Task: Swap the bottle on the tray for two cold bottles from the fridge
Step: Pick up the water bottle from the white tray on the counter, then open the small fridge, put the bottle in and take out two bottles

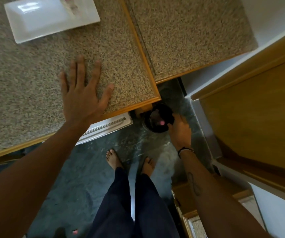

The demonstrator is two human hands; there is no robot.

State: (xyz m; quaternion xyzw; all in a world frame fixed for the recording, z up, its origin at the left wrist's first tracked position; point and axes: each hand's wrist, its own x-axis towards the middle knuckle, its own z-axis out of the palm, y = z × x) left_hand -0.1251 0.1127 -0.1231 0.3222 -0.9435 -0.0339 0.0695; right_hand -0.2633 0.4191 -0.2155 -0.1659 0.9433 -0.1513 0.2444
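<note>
A white rectangular tray lies on the speckled countertop at the far left. A blurred clear bottle with pink on it stands at the tray's back edge, cut off by the frame. My left hand rests flat on the countertop near its corner, fingers spread, holding nothing. My right hand is down low at the rim of a round black bin on the floor, fingers curled against the rim. I cannot tell whether they grip it. Something pink lies inside the bin.
A white appliance front with a metal handle sits under the counter edge. A second countertop section lies to the right. A wooden door stands at the right. My bare feet stand on the dark floor.
</note>
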